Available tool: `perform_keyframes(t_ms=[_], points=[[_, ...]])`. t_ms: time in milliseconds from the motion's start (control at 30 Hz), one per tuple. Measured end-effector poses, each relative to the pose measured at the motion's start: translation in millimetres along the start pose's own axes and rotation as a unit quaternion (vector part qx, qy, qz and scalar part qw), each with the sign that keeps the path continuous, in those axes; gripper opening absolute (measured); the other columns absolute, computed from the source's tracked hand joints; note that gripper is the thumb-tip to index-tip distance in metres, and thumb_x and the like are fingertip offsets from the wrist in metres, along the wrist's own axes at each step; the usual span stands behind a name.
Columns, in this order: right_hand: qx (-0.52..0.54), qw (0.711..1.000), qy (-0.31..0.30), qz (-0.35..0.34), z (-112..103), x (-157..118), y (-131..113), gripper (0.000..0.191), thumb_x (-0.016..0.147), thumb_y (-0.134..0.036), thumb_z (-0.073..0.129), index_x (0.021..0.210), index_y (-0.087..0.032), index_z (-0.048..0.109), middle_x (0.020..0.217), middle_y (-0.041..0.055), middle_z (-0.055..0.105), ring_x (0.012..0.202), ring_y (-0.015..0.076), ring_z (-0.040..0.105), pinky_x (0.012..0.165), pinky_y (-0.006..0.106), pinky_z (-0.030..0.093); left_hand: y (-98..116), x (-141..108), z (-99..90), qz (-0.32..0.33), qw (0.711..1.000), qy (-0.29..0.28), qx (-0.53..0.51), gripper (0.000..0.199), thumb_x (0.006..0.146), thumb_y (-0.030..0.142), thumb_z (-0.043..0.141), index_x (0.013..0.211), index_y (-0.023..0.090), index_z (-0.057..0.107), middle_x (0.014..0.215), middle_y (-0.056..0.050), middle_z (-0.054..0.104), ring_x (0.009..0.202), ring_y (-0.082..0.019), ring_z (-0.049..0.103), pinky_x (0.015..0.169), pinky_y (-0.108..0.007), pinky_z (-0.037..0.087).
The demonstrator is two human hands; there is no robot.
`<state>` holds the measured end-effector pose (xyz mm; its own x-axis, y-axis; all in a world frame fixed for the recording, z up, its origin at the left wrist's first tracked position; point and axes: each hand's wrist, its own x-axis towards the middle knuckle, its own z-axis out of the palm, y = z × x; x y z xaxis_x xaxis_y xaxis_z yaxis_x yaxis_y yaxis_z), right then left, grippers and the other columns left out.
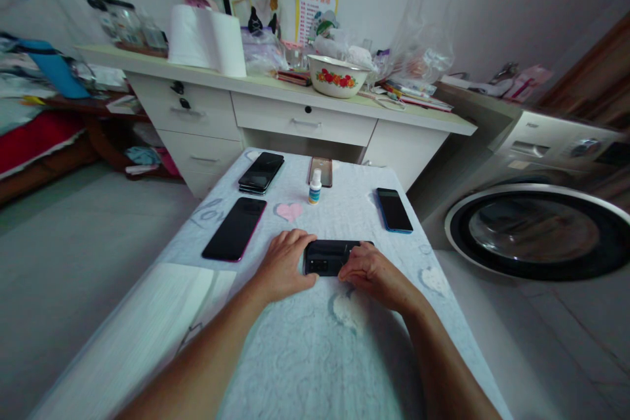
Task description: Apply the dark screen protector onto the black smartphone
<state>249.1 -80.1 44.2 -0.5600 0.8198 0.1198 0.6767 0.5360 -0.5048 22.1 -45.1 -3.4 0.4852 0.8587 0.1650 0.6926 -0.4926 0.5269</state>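
Note:
A dark smartphone (pixel 327 251) lies sideways on the cloth-covered table, its back and camera block facing up. My left hand (pixel 285 264) grips its left end, thumb at the near edge and fingers at the far edge. Over the phone's right part, my right hand (pixel 371 275) has its fingers bunched together against the back; whatever they may pinch is hidden. Beyond the phone stands a small white-capped bottle (pixel 315 188), with a clear phone case (pixel 321 170) lying behind it. To the left is a larger black phone with a pink edge (pixel 235 230).
A stack of phones (pixel 262 172) sits at the table's far left, and a blue-edged phone (pixel 394 210) at the right. White sheet-like material (pixel 132 315) covers the near left. A white desk (pixel 305 119) stands beyond the table, and a washing machine (pixel 531 210) is on the right.

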Motion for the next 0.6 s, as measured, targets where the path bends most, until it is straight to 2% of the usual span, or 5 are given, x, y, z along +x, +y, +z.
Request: perform_keyframes(t_ms=[267,400,600], points=[[-0.031,0.999,0.037,0.017,11,4,6,0.021,0.081,-0.008,0.058,0.077,-0.023,0.072,0.076,0.0003,0.066,0.081,0.0147,0.055,0.079,0.029,0.036,1,0,-0.1,-0.004,1.0,-0.002,0.008,0.064,0.064,0.031,0.066,0.125,0.025,0.048,0.122,-0.005,0.051,0.111,-0.027,0.046,0.098,-0.04,0.035],[-0.068,0.994,0.079,0.038,22,8,17,0.017,0.08,-0.012,0.06,0.078,-0.023,0.073,0.076,0.0017,0.065,0.076,0.0153,0.051,0.076,0.029,0.035,2,1,-1.0,-0.006,1.0,-0.006,0.01,0.063,0.064,0.031,0.065,0.125,0.025,0.048,0.122,-0.005,0.051,0.111,-0.027,0.045,0.099,-0.04,0.035],[-0.092,0.985,0.12,0.083,29,14,23,0.018,0.085,-0.016,0.056,0.086,-0.023,0.073,0.082,0.0035,0.063,0.081,0.017,0.049,0.077,0.03,0.034,2,1,0.0,-0.006,1.0,-0.004,0.009,0.063,0.064,0.031,0.065,0.125,0.026,0.048,0.121,-0.005,0.052,0.11,-0.027,0.046,0.098,-0.041,0.035]])
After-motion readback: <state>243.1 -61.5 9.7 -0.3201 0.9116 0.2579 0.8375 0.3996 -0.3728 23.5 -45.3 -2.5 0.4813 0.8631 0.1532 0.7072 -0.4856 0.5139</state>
